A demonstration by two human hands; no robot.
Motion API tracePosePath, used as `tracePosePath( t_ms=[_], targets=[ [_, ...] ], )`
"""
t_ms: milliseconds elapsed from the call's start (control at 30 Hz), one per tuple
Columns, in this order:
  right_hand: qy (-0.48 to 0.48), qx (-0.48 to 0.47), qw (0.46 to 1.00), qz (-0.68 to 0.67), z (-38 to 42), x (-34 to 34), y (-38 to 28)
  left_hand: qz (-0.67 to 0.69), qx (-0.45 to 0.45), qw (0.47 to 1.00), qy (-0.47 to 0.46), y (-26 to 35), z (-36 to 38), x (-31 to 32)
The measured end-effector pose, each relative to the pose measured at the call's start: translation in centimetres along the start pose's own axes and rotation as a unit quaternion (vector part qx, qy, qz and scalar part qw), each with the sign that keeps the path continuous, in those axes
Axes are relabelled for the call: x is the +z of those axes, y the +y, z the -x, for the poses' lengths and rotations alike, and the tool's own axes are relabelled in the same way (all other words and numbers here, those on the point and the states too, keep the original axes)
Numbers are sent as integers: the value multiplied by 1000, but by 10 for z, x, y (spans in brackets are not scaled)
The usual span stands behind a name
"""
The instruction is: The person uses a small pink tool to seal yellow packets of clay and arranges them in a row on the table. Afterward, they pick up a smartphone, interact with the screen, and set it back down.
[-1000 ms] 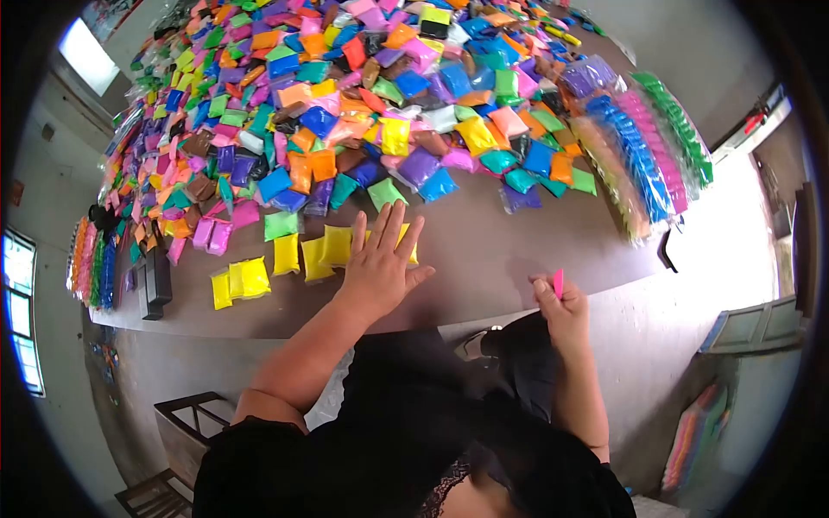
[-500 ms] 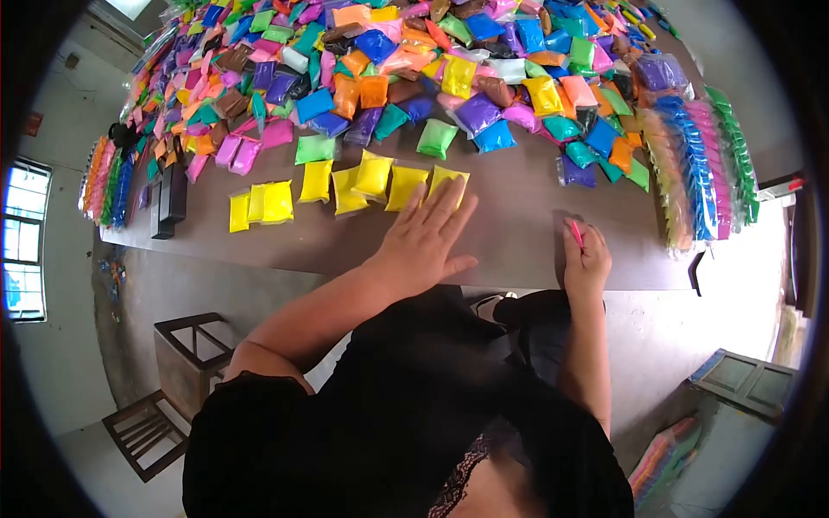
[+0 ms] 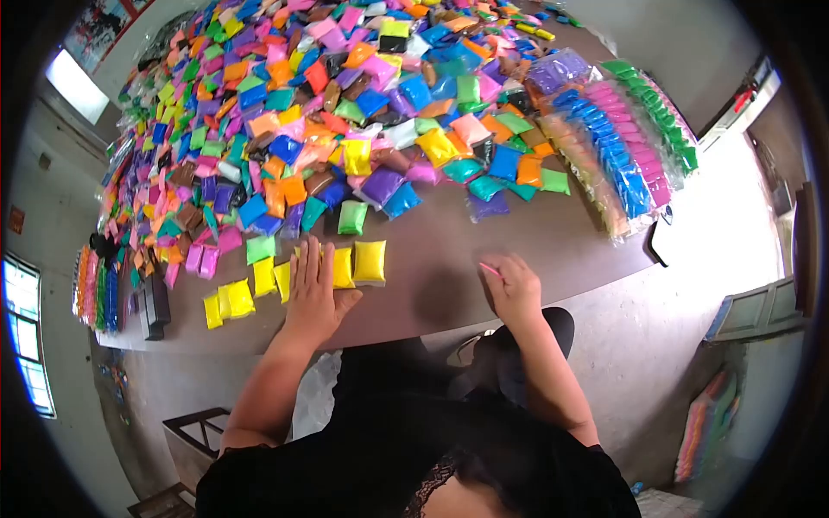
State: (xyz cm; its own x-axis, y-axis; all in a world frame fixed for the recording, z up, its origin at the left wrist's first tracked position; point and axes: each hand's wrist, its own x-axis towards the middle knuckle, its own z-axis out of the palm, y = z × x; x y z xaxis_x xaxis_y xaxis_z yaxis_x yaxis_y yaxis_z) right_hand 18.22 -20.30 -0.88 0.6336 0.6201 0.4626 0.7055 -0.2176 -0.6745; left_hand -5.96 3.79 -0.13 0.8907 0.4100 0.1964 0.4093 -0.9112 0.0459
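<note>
Brown table [image 3: 553, 242], grey floor [image 3: 613, 354], bright window [image 3: 26, 319], left grip [image 3: 313, 298] wide over yellow packets [image 3: 370, 261], right grip [image 3: 515, 292] pinching pink stick [image 3: 490, 269]

Table [image 3: 397, 302] brown; near-edge packets [image 3: 370, 262] yellow; sleeves [image 3: 250, 475] black.

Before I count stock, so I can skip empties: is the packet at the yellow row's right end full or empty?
Full, by its look: the yellow packet is plump, with yellow filling nearly all of it.

No readable text, labels or numbers anywhere
</note>
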Motion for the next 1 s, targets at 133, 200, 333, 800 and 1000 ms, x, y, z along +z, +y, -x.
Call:
tracePosePath(
  t_ms=[133, 200, 333, 800, 1000],
  targets=[
    [-11, 16, 1000, -12, 0, -1, -2, 66, -13, 997, 24, 17, -5, 2],
    [-13, 21, 1000, -13, 0, -1, -2, 15, -6, 1000, 18, 29, -8, -3],
    [-25, 30, 999, 2, -1, -4, -4, -3, 38, 999, -3, 45, -21, -10],
    [-29, 27, 999, 5, -2, 0, -6, 20, -5, 1000, -7, 20, -9, -12],
    [-31, 19, 999, 10, -1, 3, -2, -20, -67, 996, 53, -10, 1, 6]
  ],
)
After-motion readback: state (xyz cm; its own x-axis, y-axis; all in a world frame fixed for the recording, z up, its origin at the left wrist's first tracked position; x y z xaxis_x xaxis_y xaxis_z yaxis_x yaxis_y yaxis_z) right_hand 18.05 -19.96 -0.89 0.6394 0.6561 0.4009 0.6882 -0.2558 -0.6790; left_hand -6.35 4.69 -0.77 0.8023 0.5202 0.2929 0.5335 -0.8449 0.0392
